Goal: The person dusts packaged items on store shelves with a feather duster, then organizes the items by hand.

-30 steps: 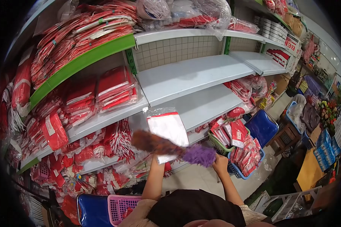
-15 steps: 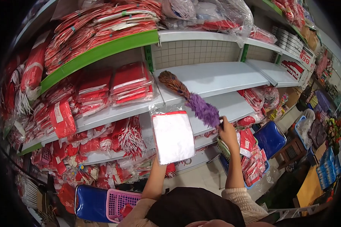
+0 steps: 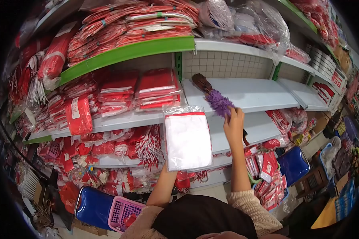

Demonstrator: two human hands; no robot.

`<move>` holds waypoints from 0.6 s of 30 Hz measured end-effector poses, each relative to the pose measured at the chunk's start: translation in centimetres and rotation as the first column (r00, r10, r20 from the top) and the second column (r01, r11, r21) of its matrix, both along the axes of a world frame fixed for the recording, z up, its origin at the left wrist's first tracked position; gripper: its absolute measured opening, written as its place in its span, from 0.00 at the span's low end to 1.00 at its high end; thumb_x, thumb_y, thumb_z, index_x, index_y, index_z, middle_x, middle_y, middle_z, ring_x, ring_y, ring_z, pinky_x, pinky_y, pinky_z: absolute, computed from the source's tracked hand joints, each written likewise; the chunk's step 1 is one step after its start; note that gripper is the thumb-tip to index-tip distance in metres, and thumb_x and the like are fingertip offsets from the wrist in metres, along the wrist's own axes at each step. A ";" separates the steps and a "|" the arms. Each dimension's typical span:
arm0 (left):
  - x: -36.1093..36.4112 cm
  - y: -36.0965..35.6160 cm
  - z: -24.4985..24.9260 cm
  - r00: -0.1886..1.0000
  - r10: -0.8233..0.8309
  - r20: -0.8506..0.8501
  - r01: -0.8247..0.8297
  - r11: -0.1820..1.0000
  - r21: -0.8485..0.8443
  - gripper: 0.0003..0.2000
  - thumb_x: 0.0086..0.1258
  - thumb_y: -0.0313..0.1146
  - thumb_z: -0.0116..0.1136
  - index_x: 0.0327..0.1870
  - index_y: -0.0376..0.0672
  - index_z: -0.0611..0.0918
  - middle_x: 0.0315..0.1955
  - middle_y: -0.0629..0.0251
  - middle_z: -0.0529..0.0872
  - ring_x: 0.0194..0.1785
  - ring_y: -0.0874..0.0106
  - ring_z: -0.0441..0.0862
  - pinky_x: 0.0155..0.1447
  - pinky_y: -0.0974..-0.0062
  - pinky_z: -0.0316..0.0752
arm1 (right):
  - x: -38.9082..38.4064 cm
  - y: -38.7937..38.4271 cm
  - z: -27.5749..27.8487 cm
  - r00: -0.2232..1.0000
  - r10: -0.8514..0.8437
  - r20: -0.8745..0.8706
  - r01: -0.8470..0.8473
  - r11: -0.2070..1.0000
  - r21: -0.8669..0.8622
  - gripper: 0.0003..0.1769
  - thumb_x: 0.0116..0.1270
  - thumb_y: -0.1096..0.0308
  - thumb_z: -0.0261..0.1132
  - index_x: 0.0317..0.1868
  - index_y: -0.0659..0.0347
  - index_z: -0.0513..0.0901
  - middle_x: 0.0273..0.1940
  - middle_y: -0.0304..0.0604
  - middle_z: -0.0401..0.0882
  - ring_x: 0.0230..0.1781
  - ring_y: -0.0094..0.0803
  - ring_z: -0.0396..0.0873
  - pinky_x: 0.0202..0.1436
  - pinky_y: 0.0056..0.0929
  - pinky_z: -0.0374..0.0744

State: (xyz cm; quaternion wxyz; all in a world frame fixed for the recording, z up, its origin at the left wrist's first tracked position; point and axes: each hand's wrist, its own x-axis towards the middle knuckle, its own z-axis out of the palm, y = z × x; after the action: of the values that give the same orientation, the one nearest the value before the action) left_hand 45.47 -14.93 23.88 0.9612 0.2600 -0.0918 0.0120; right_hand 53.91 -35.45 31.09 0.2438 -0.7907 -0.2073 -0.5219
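Note:
A clear plastic packet of folded white cloth with a red edge (image 3: 188, 139) is held up in front of the shelves. My left hand (image 3: 168, 172) supports it from below and behind, its fingers hidden by the packet. My right hand (image 3: 234, 119) is closed around a feather duster (image 3: 219, 102) at its purple feathers. The duster's brown tip lies over the light grey middle shelf (image 3: 247, 92). Part of its dark handle shows behind my right wrist.
Stacked red-and-white packets (image 3: 157, 89) sit on the shelf to the left. More packets fill a basket (image 3: 269, 187) at lower right, near a blue stool (image 3: 293, 165). A pink basket (image 3: 121, 211) rests by another blue stool (image 3: 92, 209).
My right hand has moved up from the duster's handle end onto its purple feathers. The view has shifted, so the shelves appear further right. The packet stays in my left hand.

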 end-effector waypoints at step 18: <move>3.4 13.3 17.3 0.971 0.064 0.229 -0.154 0.902 0.402 0.43 0.64 0.59 0.49 0.69 0.34 0.53 0.64 0.46 0.63 0.66 0.58 0.64 0.69 0.64 0.57 | 6.2 14.2 7.4 0.249 0.968 0.011 -0.621 0.151 0.769 0.31 0.60 0.78 0.62 0.62 0.78 0.61 0.52 0.57 0.75 0.49 0.33 0.77 0.52 0.24 0.74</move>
State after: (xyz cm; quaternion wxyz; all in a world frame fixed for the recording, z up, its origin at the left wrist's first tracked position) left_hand 48.88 -1.62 41.16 0.8660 0.4613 -0.1784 0.0734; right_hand 60.12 -21.29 38.51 0.7853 -0.5005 -0.3491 -0.1045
